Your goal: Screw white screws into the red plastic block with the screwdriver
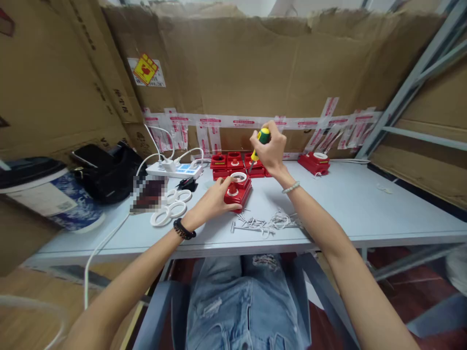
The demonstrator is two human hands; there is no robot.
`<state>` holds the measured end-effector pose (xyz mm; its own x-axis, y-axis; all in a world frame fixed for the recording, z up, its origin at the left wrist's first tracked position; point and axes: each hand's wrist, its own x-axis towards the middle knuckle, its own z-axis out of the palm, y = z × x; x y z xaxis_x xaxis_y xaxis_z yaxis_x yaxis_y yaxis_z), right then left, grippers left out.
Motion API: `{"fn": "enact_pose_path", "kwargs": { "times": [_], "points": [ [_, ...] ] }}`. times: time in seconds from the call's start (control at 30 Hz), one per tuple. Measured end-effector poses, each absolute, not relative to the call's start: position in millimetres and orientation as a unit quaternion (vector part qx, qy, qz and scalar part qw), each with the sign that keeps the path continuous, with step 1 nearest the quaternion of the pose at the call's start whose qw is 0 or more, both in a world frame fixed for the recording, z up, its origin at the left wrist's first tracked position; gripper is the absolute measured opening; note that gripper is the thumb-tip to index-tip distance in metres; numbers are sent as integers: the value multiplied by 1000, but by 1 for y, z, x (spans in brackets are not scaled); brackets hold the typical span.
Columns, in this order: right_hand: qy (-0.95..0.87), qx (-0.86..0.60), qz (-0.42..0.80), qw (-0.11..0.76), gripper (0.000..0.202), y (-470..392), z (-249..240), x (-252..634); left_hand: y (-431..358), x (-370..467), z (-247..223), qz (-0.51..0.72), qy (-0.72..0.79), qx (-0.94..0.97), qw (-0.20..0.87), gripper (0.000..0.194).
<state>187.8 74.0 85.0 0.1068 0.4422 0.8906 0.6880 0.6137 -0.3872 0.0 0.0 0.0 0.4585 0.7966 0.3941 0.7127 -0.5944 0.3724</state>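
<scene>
Right fingers: our right hand [270, 148] is wrapped around the handle of the screwdriver [254, 156], blade pointing down.
Left fingers: our left hand [217, 197] is spread on the red box [239, 197], thumb at its near side, other fingers near the white ring [239, 177].
Blade tip: at the far right corner of this box; we cannot tell if it sits in a screw.
Good handling: we judge the blade should stand straighter, and the left palm should press so that the box does not turn.
Red box: around the middle of the table [350, 204], between near and far edges.
Near edge: loose screws [253, 222], T-shaped key [249, 229], string [280, 219].
Far edge: row of red boxes [233, 160].
</scene>
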Motion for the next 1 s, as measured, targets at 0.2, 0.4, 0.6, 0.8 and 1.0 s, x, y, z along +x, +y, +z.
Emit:
{"fn": "enact_pose_path", "kwargs": {
  "times": [0.2,0.4,0.6,0.8,1.0],
  "points": [
    [-669,-388,-60,631,8,44,100,206,2,16,-5,272,486,830,15,70],
    [-674,-354,10,649,21,28,84,221,2,-3,4,263,387,877,106,64],
    [-693,-340,42,634,21,17,71,210,7,-10,8,295,352,885,83,50],
    [-703,-328,35,630,19,5,64,201,20,1,8,278,326,902,50,60],
    [-696,-293,25,655,18,12,64,206,24,2,10,254,310,916,-10,59]
  ]
}}
